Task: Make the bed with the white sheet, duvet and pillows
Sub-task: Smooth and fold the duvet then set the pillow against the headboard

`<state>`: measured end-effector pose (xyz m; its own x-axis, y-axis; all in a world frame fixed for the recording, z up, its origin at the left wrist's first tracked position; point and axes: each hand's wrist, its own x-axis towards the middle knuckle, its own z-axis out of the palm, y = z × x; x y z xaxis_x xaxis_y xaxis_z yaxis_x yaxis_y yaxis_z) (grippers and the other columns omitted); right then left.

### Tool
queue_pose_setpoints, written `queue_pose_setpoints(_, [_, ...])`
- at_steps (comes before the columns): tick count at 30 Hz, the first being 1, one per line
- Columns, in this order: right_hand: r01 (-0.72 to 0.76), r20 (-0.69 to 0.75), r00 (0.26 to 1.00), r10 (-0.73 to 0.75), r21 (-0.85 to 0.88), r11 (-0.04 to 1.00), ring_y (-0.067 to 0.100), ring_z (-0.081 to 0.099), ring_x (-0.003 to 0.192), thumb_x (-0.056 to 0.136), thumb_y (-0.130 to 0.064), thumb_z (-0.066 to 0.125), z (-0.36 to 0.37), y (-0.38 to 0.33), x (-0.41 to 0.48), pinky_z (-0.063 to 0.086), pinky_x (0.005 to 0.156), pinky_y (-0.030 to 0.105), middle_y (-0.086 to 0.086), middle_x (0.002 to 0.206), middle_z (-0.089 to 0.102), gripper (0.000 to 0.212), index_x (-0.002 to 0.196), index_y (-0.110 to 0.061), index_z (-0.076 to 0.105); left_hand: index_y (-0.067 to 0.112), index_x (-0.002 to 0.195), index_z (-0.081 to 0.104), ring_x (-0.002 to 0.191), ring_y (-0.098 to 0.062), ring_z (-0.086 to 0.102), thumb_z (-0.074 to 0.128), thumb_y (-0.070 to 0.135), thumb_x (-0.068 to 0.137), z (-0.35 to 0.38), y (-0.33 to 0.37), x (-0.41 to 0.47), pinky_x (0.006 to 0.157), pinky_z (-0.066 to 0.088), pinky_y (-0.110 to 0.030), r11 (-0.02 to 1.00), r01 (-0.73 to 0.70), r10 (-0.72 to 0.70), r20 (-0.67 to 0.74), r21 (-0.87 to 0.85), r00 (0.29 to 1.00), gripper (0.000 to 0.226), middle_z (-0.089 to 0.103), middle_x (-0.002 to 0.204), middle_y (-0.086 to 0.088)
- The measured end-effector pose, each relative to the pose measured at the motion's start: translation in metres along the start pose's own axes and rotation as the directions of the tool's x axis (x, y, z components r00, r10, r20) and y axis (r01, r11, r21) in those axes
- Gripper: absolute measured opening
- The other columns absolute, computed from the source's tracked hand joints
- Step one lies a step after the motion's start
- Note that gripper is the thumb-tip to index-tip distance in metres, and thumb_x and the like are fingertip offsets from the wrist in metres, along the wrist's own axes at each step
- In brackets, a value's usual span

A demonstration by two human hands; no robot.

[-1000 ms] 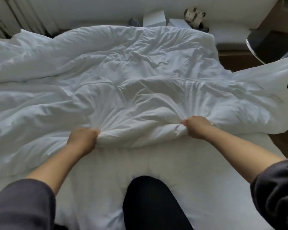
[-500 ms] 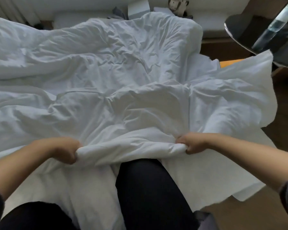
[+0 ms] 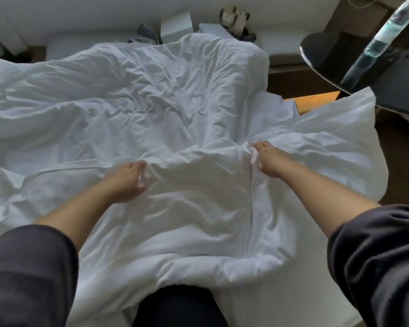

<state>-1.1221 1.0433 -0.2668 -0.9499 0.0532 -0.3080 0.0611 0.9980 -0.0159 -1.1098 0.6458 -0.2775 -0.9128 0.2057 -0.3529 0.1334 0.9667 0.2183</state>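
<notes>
A crumpled white duvet (image 3: 151, 102) covers most of the bed and reaches down to my dark-trousered leg at the bottom. My left hand (image 3: 128, 180) sits at the middle of the duvet, its fingers curled into a fold of the cloth. To its right, my right hand (image 3: 266, 159) pinches another bunched fold. The duvet's right corner (image 3: 340, 147) hangs out over the bed's right side. A strip of white sheet (image 3: 257, 300) shows at the lower right. No pillow is in view.
A round black table (image 3: 328, 55) with a clear bottle (image 3: 383, 41) stands at the upper right, close to the duvet corner. Beyond the bed's far end lie a white box (image 3: 175, 25), dark clothing and a small toy (image 3: 234, 17). Wooden floor lies on the right.
The duvet edge I held near my lap now lies over my leg. Both hands have moved forward and grip folds further up the duvet.
</notes>
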Motion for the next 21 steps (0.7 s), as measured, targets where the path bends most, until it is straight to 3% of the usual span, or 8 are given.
queue_pose_setpoints(2, [-0.036, 0.018, 0.999, 0.037, -0.068, 0.997, 0.03, 0.046, 0.131, 0.092, -0.002, 0.038, -0.004, 0.01, 0.027, 0.047, 0.095, 0.042, -0.008, 0.164, 0.0, 0.078, 0.155, -0.034, 0.006, 0.021, 0.151, 0.017, 0.144, -0.025, 0.025, 0.052, 0.046, 0.093, 0.002, -0.008, 0.019, 0.115, 0.022, -0.049, 0.994, 0.046, -0.045, -0.014, 0.103, 0.999, 0.072, 0.03, 0.155, -0.006])
queue_pose_setpoints(4, [-0.015, 0.013, 1.0, 0.016, -0.108, 0.994, 0.029, 0.049, 0.128, 0.094, -0.005, 0.037, -0.003, 0.015, 0.053, 0.047, 0.091, 0.04, -0.01, 0.164, -0.005, 0.08, 0.155, -0.038, -0.001, 0.024, 0.144, 0.029, 0.137, -0.025, 0.038, 0.049, 0.057, 0.091, 0.005, -0.018, 0.032, 0.112, 0.024, -0.05, 0.989, 0.029, -0.033, 0.022, 0.144, 0.999, 0.066, 0.043, 0.148, -0.005])
queue_pose_setpoints(8, [0.084, 0.121, 0.991, -0.054, -0.253, 0.964, 0.031, 0.054, 0.122, 0.099, -0.025, 0.043, 0.014, 0.018, 0.088, 0.043, 0.092, 0.036, 0.006, 0.143, 0.047, 0.039, 0.137, -0.031, 0.046, 0.029, 0.111, 0.06, 0.106, -0.03, 0.063, 0.05, 0.053, 0.092, 0.005, -0.026, 0.048, 0.08, 0.047, -0.037, 0.997, -0.06, 0.063, -0.064, 0.051, 0.996, 0.032, 0.068, 0.115, -0.007])
queue_pose_setpoints(10, [0.029, -0.01, 0.999, -0.032, -0.24, 0.97, 0.035, 0.058, 0.114, 0.097, -0.02, 0.044, 0.01, 0.017, 0.103, 0.045, 0.089, 0.037, 0.012, 0.129, 0.057, 0.024, 0.117, -0.02, 0.057, 0.02, 0.097, 0.061, 0.096, -0.038, 0.064, 0.049, 0.048, 0.094, -0.015, -0.035, 0.062, 0.069, 0.042, -0.038, 0.999, 0.006, 0.006, -0.297, 0.04, 0.955, 0.03, 0.068, 0.104, -0.019])
queue_pose_setpoints(12, [-0.063, -0.285, 0.957, 0.05, -0.036, 0.997, 0.041, 0.06, 0.101, 0.094, -0.012, 0.043, -0.01, 0.011, 0.122, 0.049, 0.082, 0.042, 0.018, 0.119, 0.057, 0.019, 0.108, -0.013, 0.057, 0.015, 0.089, 0.055, 0.089, -0.045, 0.063, 0.048, 0.044, 0.096, -0.042, -0.057, 0.079, 0.067, 0.042, -0.04, 0.991, 0.132, -0.12, -0.486, -0.011, 0.866, 0.031, 0.065, 0.098, -0.028])
queue_pose_setpoints(15, [-0.027, -0.522, 0.839, 0.157, 0.249, 0.968, 0.04, 0.056, 0.098, 0.095, -0.008, 0.041, -0.034, -0.006, 0.149, 0.047, 0.079, 0.044, 0.017, 0.116, 0.053, 0.022, 0.108, -0.01, 0.058, 0.013, 0.094, 0.052, 0.094, -0.047, 0.061, 0.045, 0.039, 0.097, -0.069, -0.076, 0.11, 0.08, 0.048, -0.048, 0.944, 0.327, -0.307, -0.49, -0.047, 0.816, 0.027, 0.062, 0.103, -0.03])
queue_pose_setpoints(18, [-0.033, -0.211, 0.973, 0.094, 0.277, 0.96, 0.037, 0.05, 0.117, 0.092, -0.014, 0.048, -0.001, -0.034, 0.153, 0.042, 0.096, 0.04, 0.017, 0.129, 0.049, 0.032, 0.124, -0.013, 0.054, 0.013, 0.125, 0.044, 0.122, -0.039, 0.046, 0.045, 0.027, 0.095, -0.052, -0.052, 0.124, 0.104, 0.031, -0.059, 0.888, 0.456, -0.425, -0.285, 0.05, 0.859, 0.033, 0.047, 0.13, -0.022])
queue_pose_setpoints(21, [-0.054, -0.099, 0.99, 0.096, 0.365, 0.929, 0.033, 0.039, 0.133, 0.086, -0.009, 0.048, 0.028, -0.024, 0.146, 0.032, 0.112, 0.038, 0.014, 0.145, 0.042, 0.059, 0.144, -0.014, 0.041, 0.018, 0.146, 0.025, 0.142, -0.03, 0.022, 0.045, 0.032, 0.094, -0.026, 0.002, 0.124, 0.111, 0.012, -0.063, 0.973, 0.218, -0.232, -0.295, -0.079, 0.927, 0.057, 0.028, 0.151, -0.012])
